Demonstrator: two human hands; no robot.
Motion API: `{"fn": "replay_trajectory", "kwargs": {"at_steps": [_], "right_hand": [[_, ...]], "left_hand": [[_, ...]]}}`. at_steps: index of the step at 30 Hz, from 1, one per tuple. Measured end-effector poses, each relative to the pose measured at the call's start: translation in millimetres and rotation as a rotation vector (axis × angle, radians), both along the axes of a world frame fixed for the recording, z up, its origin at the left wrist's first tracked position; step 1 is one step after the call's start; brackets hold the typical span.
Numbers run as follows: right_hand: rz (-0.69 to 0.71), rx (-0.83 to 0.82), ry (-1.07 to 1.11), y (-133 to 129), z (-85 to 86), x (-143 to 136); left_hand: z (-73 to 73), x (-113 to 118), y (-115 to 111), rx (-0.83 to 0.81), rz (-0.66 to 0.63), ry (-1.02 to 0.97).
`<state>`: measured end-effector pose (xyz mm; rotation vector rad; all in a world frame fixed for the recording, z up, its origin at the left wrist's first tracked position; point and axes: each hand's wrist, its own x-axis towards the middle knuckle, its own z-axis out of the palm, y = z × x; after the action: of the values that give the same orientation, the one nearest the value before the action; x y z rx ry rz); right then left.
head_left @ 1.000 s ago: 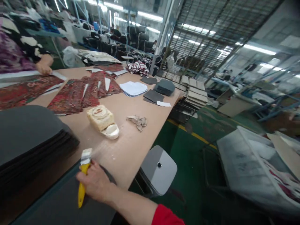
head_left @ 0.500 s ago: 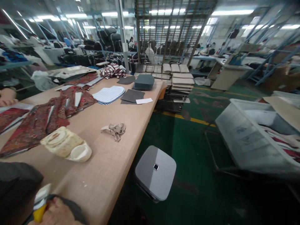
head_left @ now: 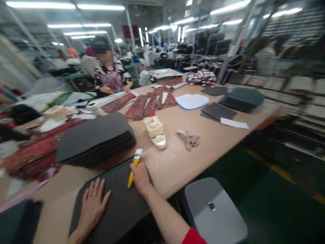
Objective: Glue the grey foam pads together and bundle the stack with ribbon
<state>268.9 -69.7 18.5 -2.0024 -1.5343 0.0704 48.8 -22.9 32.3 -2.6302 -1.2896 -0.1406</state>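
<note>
My left hand (head_left: 93, 207) lies flat with fingers spread on a dark grey rounded panel (head_left: 116, 206) at the table's near edge. Over the same panel's far right part, my right hand (head_left: 141, 175) grips a paintbrush (head_left: 131, 175) with a yellow handle and pale bristles pointing away from me. Just beyond the brush is a cream-coloured container (head_left: 153, 126) with a smaller round cup end. A thick stack of dark grey rounded panels (head_left: 95, 137) stands to the left of it. A crumpled beige scrap (head_left: 189, 139) lies to the container's right.
Across the table (head_left: 175, 162) a co-worker (head_left: 111, 76) handles patterned red fabric strips (head_left: 116, 103). Farther back are white rounded sheets (head_left: 192, 101) and a dark green stack (head_left: 242, 99). A grey square-topped object (head_left: 215, 206) stands beside the table on the right. Another dark stack (head_left: 20, 220) sits at lower left.
My view has swung left, bringing both my hands, the panel, the tall stack and the co-worker into sight. The paintbrush stays in my right hand.
</note>
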Motion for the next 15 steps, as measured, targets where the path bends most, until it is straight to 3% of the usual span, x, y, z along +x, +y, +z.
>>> {"fn": "replay_trajectory", "kwargs": {"at_steps": [2,6,10,15], "right_hand": [[0.034,0.007,0.034,1,-10.4,-7],[0.094,0.005,0.044,-3,-24.0,-13],[0.129,0.000,0.023,-7,-30.7,-16],[0.148,-0.008,0.006,-6,-39.0,-19]], "left_hand": [[-7.1,-15,1,-0.044,0.010,0.008],[-12.1,-21,1,-0.104,0.056,-0.022],[-10.8,-13,-13,-0.138,0.067,-0.077],[-13.1,3,-21,-0.195,-0.045,-0.142]]}}
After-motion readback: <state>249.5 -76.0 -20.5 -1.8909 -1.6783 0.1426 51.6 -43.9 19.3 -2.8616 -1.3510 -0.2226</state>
